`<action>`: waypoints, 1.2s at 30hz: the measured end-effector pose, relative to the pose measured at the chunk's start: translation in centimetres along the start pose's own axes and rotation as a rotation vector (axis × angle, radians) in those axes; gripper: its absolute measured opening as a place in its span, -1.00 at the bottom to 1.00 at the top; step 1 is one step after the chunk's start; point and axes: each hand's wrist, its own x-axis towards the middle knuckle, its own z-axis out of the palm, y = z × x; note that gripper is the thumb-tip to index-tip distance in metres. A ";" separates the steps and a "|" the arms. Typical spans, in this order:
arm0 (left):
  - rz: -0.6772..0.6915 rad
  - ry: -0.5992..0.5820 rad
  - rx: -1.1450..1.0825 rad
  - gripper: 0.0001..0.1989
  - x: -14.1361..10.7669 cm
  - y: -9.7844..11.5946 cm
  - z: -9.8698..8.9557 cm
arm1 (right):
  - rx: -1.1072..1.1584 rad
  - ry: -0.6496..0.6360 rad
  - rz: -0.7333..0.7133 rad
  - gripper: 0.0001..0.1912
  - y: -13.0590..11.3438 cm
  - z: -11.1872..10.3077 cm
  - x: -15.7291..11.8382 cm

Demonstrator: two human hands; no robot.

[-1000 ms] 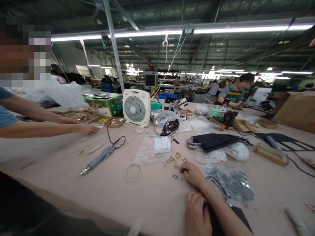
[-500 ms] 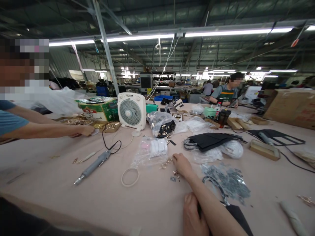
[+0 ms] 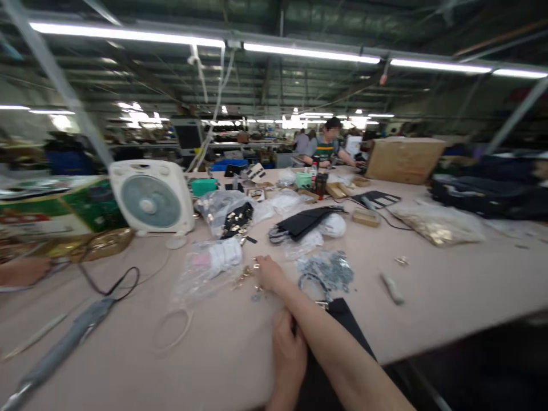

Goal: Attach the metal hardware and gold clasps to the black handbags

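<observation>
My right hand (image 3: 270, 275) reaches forward over the table, fingers pinched on a small gold-coloured metal fitting (image 3: 256, 264). Close to it lie loose gold-coloured fittings (image 3: 245, 274) and a small grey plate (image 3: 256, 297). Below the right forearm, my left hand (image 3: 290, 342) is closed at the edge of a black bag (image 3: 349, 319); its fingertips are partly hidden. The bag has a curved dark handle (image 3: 314, 279) and lies partly under the right arm. Beyond the handle rests a clear bag of grey metal plates (image 3: 331, 270).
An electric screwdriver (image 3: 71, 342) and a white ring (image 3: 173, 331) lie to the left, below a white fan (image 3: 152, 200). A plastic bag of white rolls (image 3: 225, 257) and stacked black pieces (image 3: 306, 222) are ahead. A co-worker's hand (image 3: 25, 271) is at far left.
The view has turned right, so the table's things appear further left. My right hand stays among the gold fittings and my left hand stays closed by the black bag.
</observation>
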 end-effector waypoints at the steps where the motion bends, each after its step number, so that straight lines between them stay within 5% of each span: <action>1: 0.004 -0.010 0.020 -0.78 0.2 -0.2 0.1 | 0.054 0.030 0.003 -0.63 0.2 -0.3 0.0; 8: 0.041 -0.025 0.075 -0.77 0.9 -0.8 0.5 | 0.492 0.376 0.016 -0.70 3.6 -5.0 -2.9; 16: -0.091 0.023 0.042 -0.67 0.6 0.0 0.3 | 0.653 0.704 0.075 -0.63 10.7 -13.3 -15.6; 20: -0.088 0.003 0.035 -0.75 0.5 -0.1 0.6 | 0.623 0.582 0.170 -0.60 13.7 -13.0 -21.0; 24: 0.124 -0.090 0.242 -0.71 1.7 1.1 0.8 | 0.403 0.524 0.107 -0.72 15.2 -11.7 -23.2; 29: 0.360 -0.420 0.669 -0.57 4.9 5.3 1.7 | 0.106 0.533 -0.014 -0.75 15.1 -11.0 -23.2; 32: 0.368 -0.632 0.874 -0.72 6.2 7.0 3.3 | 0.032 0.536 -0.033 -0.72 14.9 -11.0 -23.2; 36: 0.327 -0.750 0.938 -0.81 6.7 7.3 6.0 | -0.097 0.482 -0.056 -0.73 14.4 -10.8 -23.5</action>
